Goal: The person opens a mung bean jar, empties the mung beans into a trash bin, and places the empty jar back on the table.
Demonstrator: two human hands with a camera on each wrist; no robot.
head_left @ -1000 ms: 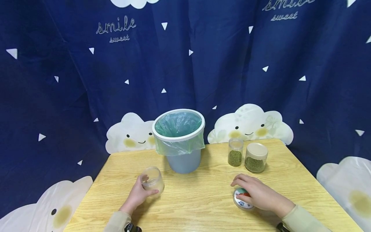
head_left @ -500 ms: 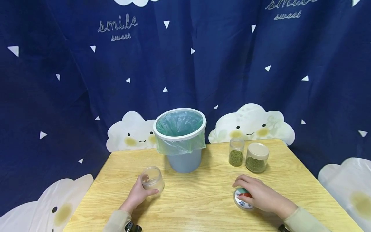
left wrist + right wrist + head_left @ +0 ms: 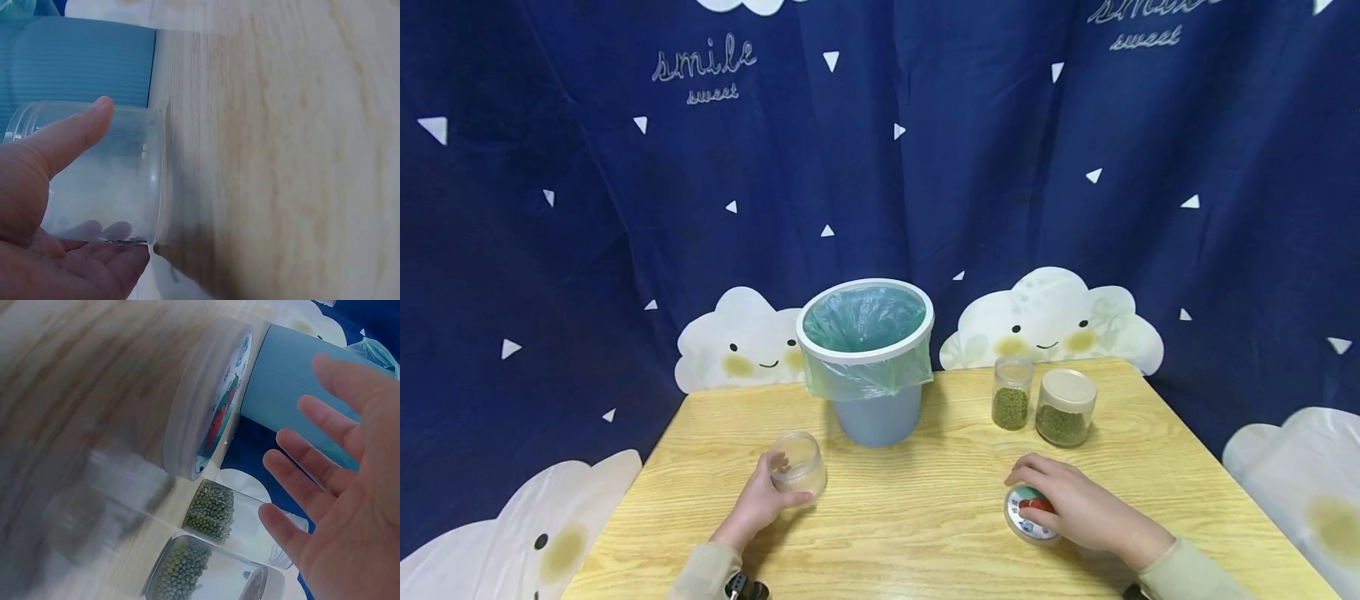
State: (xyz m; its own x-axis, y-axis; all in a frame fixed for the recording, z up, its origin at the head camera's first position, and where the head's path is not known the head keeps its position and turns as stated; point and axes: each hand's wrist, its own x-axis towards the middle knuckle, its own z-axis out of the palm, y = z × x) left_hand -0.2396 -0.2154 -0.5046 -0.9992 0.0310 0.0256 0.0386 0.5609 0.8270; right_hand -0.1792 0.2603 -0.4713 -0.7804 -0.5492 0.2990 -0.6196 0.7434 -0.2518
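At the left of the table, my left hand [image 3: 763, 502] grips a clear plastic jar [image 3: 806, 477] with no lid on it. The left wrist view has the thumb along one side of the jar [image 3: 103, 178] and the fingers against the other. Its base is on or close to the wood. My right hand [image 3: 1075, 506] is over a round lid [image 3: 1024, 527] with a colourful printed top, lying flat on the table. In the right wrist view the right hand's fingers are spread and slightly bent, with a gap between them and the lid [image 3: 199, 403].
A blue bin [image 3: 880, 417] with a white rim and green bag liner stands at the back middle. Right of it are a tall clear jar [image 3: 1011, 407] and a wider jar with a beige lid [image 3: 1063, 421], both part-filled with green beans. A blue curtain [image 3: 865, 167] hangs behind the table.
My right hand has drifted slightly to the right above the lid. The left hand keeps its hold on the jar at nearly the same spot.
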